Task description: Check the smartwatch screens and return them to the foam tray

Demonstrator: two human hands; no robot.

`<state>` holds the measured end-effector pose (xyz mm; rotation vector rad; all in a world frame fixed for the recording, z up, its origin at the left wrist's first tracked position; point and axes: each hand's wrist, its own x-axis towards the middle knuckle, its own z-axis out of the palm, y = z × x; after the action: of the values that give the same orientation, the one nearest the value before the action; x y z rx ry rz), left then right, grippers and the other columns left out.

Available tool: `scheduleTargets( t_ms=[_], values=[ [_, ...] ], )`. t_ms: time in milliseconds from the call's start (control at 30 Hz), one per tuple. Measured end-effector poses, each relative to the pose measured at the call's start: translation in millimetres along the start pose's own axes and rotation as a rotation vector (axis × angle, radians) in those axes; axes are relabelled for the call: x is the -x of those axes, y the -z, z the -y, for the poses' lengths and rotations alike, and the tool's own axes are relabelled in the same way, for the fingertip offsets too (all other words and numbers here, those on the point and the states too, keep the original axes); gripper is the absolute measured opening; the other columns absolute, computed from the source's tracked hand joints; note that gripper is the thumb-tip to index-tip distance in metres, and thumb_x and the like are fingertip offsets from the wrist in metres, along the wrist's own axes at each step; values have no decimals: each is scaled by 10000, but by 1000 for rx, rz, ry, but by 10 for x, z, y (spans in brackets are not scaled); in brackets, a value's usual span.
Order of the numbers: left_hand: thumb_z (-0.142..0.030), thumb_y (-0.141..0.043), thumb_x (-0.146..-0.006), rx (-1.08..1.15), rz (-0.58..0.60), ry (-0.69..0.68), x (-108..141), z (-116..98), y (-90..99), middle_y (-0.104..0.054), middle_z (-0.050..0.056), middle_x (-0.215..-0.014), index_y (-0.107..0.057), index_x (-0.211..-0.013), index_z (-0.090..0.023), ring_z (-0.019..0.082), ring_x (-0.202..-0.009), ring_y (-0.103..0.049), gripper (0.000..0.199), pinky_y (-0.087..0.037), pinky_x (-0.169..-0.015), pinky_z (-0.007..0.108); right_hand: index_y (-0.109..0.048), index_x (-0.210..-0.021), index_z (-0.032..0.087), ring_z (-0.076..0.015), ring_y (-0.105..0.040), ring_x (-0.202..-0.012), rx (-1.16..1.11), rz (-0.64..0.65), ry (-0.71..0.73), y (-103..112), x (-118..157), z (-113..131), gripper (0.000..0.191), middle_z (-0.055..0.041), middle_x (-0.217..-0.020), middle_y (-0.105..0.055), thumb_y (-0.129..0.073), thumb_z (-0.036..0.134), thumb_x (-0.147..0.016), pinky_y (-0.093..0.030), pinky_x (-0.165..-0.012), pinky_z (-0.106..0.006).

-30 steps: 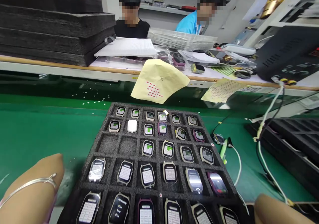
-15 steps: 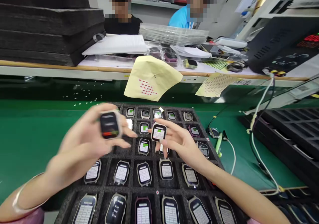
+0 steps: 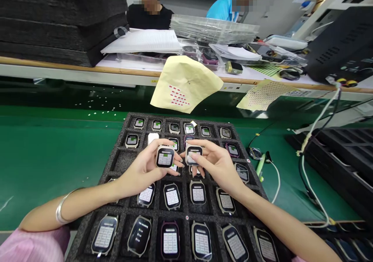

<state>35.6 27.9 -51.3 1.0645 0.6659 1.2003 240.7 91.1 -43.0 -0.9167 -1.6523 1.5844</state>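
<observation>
My left hand holds a watch body by its edges, its lit screen showing a white grid with a green patch. Close beside it on the right, my right hand grips a second watch body, its thumb over the lit screen. Both hands are above a black foam tray whose compartments hold several strapless watches, most with lit grid screens. One watch in the front row shows a dark screen with a few text lines. A white block sits in the second row from the back.
Stacked black foam blocks stand at the back left of a shelf. Yellow sheets hang from its edge. On the right are cables, a green tool and more black trays. Two people sit beyond the shelf.
My left hand has moved right and inward with its watch, now beside the other one. Its watch screen went from dark with red to a white and green grid. The view has shifted slightly.
</observation>
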Motion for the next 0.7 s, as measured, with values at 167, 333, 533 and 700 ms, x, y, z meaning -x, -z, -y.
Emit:
scheduleTargets(
  t_ms=[167, 333, 533, 700],
  values=[
    [-183, -571, -897, 9, -26, -24, -8, 21, -13, -639, 85, -1018, -496, -1163, -197, 220, -982, -640, 276, -601, -794, 371, -601, -1194, 199, -142, -634, -536, -15, 49, -5, 23, 30, 31, 331, -26, -748, -670, -666, 261, -876, -464, -398, -203],
    [-221, -541, -924, -3, -76, -34, -15, 16, 3, -650, 80, -964, -496, -1160, -183, 206, -926, -661, 243, -615, -729, 328, -524, -1299, 212, -181, -686, -674, -93, 153, 7, 53, 69, 70, 457, -69, -924, -688, -671, 206, -867, -543, -470, -233],
    [-134, -649, -831, -14, -51, -67, -3, 40, 22, -634, 89, -1052, -451, -1220, -198, 229, -990, -648, 441, -600, -811, 371, -508, -1313, 218, -195, -690, -693, -75, 94, -14, 40, 76, 63, 508, -89, -978, -696, -702, 204, -844, -567, -466, -257],
    [-113, -613, -857, -39, -62, -39, -7, 50, 9, -632, 62, -1003, -451, -1213, -203, 190, -944, -656, 401, -609, -772, 319, -528, -1312, 207, -210, -690, -710, -144, 119, -1, 68, 76, 45, 490, -80, -939, -698, -677, 198, -845, -566, -484, -272]
  ],
)
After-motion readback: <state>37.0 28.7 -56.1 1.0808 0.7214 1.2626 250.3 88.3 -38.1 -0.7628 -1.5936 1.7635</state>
